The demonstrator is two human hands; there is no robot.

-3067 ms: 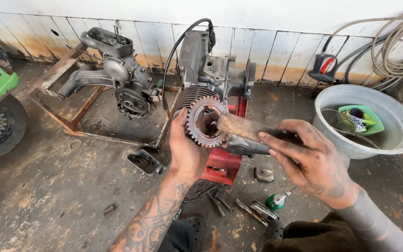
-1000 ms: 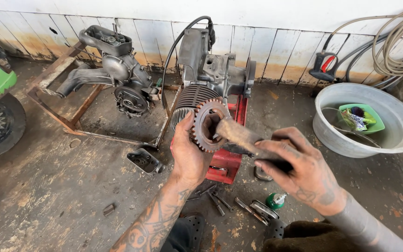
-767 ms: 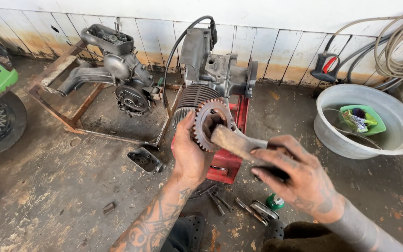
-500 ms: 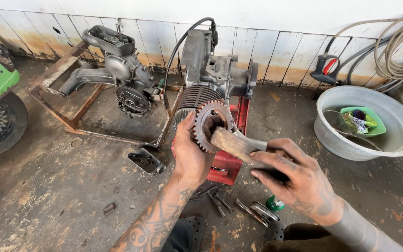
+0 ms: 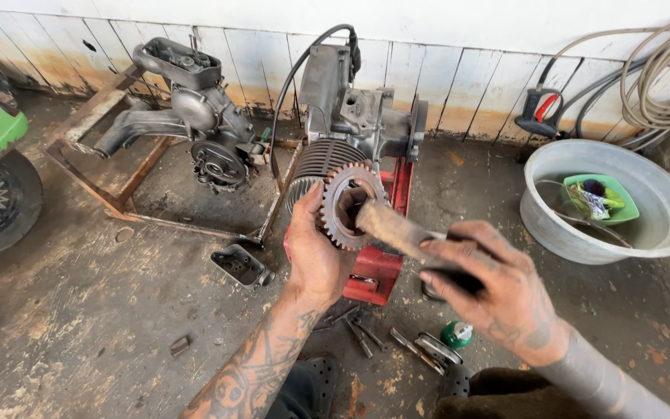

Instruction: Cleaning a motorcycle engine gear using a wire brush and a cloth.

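1. Left hand [image 5: 316, 256]: clenched around the toothed gear [image 5: 348, 205] from below and from the left; gear held upright above the red stand [image 5: 381, 264], just in front of the finned engine [image 5: 335, 140].
2. Right hand [image 5: 498, 291]: closed on the dark handle of a flat file [image 5: 393, 229]; file tip sits inside the gear's centre bore.
3. Surroundings: second engine [image 5: 195, 124] on a rusty frame [image 5: 110, 194] to the left; grey basin [image 5: 661, 233] to the right; loose small tools [image 5: 420, 345] on the floor near the knees.
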